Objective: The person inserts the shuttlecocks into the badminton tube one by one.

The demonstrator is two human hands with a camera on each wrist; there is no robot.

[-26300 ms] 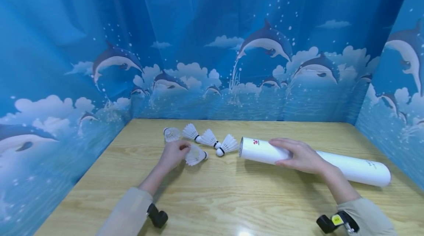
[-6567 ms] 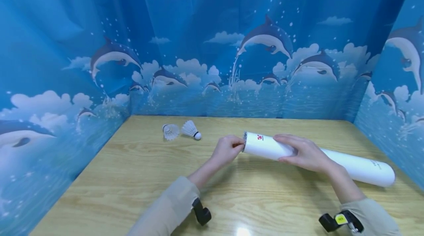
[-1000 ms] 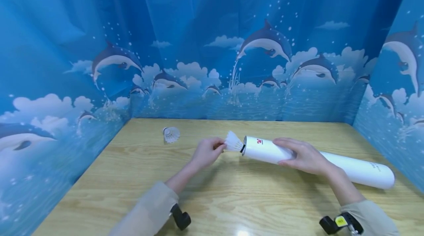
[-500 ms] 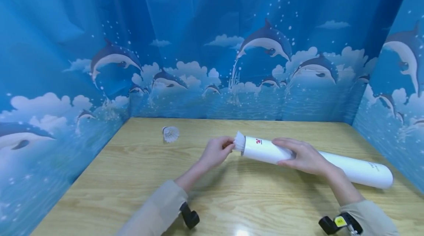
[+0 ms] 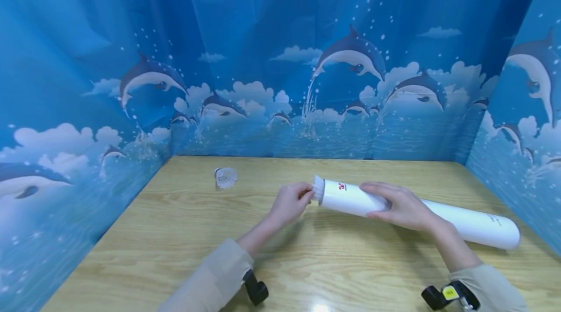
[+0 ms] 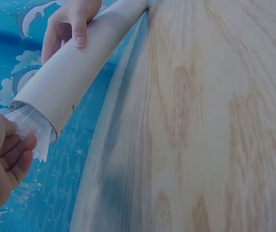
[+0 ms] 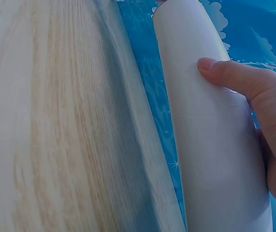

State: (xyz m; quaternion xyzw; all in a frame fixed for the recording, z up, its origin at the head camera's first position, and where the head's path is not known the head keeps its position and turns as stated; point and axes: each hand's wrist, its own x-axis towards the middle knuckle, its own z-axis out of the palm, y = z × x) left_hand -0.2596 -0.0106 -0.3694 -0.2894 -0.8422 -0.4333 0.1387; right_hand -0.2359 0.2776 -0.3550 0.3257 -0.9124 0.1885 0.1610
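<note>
My left hand pinches the feathered skirt of a white shuttlecock between thumb and fingers. Most of that shuttlecock sits inside the open left end of a long white tube; its cork is hidden there. In the left wrist view the skirt fans out past the tube's rim. My right hand grips the tube around its middle, thumb on the near side. The tube lies slanted, its open end tipped slightly up off the table. Another shuttlecock lies on its side at the back left.
A wooden table spans the space below both hands. Behind it and along the sides hangs a blue curtain printed with dolphins and clouds. Each wrist wears a black camera mount.
Over the last second my left hand moved right, pushing the shuttlecock deeper into the tube. Earlier, several shuttlecocks lay on the table; now one lies there. The right hand keeps its hold.
</note>
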